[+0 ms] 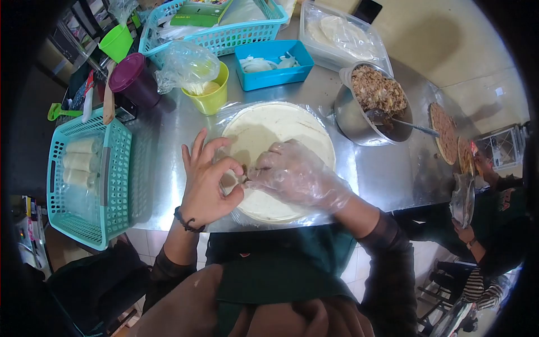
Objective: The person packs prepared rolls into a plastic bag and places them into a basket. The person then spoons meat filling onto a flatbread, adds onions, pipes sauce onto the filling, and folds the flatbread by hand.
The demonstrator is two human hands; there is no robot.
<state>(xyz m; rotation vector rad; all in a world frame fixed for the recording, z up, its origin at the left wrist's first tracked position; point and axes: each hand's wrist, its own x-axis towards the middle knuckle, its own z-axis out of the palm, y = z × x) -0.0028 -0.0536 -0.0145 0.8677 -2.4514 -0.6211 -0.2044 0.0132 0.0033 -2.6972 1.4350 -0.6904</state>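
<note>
Head view — surface: a steel table [382,174] with a dull shine, its near edge running along the person's lap; pale floor tiles show below it at 6 o'clock and a beige floor beyond it at 1 o'clock.
Room: a second person sits at 4 o'clock from the table's middle, holding something shiny that is too small to identify.
Stack of round wrappers [281,135]: lies flat on clear plastic at the table's middle, just in front of the person. Being round, it has no long axis and points nowhere; the lifted edge the hands work at sits on its 8 o'clock side.
Left hand [206,185]: bare, with a dark wristband; thumb and forefinger pinch the wrapper edge, the other fingers spread and raised.
Right hand [297,177]: in a clear plastic glove; fingertips bunched together, pinching the same edge, touching the left hand's fingertips.
Teal basket [115,185]: at 9 o'clock of the stack, holding rolled wrappers that lie with long axes running 9 to 3.
Steel pot [351,115]: at 2 o'clock, with minced filling and a spoon.
Yellow-green cup [213,98]: at 11 o'clock.
Blue tray [275,76]: at 12 o'clock, with white slices.
</note>
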